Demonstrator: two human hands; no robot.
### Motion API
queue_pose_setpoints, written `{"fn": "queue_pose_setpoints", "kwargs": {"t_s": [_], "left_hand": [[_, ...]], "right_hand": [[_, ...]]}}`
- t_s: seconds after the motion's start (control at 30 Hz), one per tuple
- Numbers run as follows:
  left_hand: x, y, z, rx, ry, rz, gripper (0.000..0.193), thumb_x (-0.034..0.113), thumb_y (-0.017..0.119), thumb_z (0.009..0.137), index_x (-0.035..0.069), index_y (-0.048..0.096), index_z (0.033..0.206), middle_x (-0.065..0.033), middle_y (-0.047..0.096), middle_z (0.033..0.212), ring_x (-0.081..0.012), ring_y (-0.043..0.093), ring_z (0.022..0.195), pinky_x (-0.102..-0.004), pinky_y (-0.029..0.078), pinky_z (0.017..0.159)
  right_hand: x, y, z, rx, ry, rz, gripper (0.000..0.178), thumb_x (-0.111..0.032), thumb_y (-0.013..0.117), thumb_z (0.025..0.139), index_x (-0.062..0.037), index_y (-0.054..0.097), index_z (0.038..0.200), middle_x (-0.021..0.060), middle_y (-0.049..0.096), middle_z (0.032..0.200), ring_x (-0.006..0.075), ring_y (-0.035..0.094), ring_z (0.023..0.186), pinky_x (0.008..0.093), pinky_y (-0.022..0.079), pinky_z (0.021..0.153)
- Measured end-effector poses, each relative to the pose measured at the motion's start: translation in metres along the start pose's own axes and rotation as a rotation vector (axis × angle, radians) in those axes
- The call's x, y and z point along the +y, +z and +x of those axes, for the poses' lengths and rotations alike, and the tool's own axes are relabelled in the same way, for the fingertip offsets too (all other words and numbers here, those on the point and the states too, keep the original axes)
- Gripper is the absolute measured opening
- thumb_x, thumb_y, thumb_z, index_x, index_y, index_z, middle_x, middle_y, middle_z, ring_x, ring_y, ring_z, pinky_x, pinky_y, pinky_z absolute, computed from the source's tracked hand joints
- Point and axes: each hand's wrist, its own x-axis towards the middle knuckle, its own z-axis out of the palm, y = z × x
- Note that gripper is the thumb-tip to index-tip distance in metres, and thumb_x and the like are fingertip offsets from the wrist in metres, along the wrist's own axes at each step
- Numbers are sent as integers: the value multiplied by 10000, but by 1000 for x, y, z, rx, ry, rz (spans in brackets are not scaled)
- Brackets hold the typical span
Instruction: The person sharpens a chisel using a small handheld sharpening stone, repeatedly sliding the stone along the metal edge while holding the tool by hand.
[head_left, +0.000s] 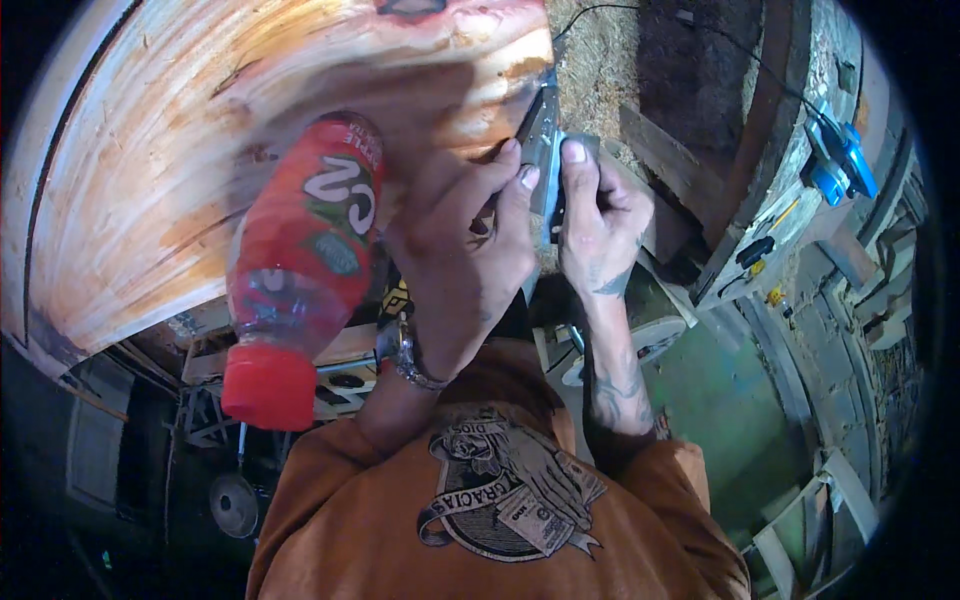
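My left hand (475,235) is closed, thumb and forefinger pinching a long, narrow, dark grey metal piece (541,130) that looks like a blade. My right hand (603,215) presses its thumb on a small, flat, dark grey block (586,141) right beside that metal piece. A pale bluish edge shows between the two. The fingers beneath are hidden, and the block's exact kind cannot be made out. Left of my left hand, a clear plastic bottle (310,225) of red drink with a red cap overlaps the edge of a streaked wooden slab (150,220).
A blue power tool (843,155) with a dark cord rests on a weathered board at the right, near a small black object (755,252). Loose wood pieces (665,160) and sawdust lie beyond my right hand. Below right is a green surface (720,420).
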Motion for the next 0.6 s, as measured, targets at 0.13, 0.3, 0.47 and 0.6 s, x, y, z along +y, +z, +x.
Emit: {"fn": "queue_pose_setpoints", "kwargs": {"t_s": [0.13, 0.3, 0.47, 0.6], "left_hand": [[-2, 2, 1, -4, -47, -30, 158, 27, 813, 784, 53, 750, 926, -37, 587, 706, -172, 566, 561, -312, 446, 518], [3, 0, 2, -24, -92, -27, 161, 46, 807, 803, 54, 762, 957, -32, 591, 722, -127, 560, 554, -281, 442, 506], [2, 0, 0, -32, -91, -16, 163, 46, 811, 795, 67, 769, 951, -23, 572, 714, -108, 534, 540, -268, 432, 495], [3, -1, -3, -28, -126, -48, 167, 47, 813, 791, 67, 769, 951, -21, 563, 710, -107, 517, 531, -266, 418, 486]], "right_hand": [[-6, 4, 0, 27, -52, 21, 313, -211, 666, 992, 17, 679, 778, -54, 530, 618, 22, 419, 599, 245, 345, 505], [-7, 2, 1, 17, -74, 2, 334, -217, 659, 996, 23, 670, 765, -47, 533, 616, 25, 420, 594, 245, 347, 503], [3, 1, -7, 13, 21, 22, 351, -209, 666, 990, 23, 645, 727, -52, 507, 592, 28, 406, 575, 252, 330, 491], [-5, 4, 2, 10, 52, 35, 362, -197, 669, 986, 17, 635, 695, -54, 487, 577, 29, 394, 563, 260, 316, 484]]}}
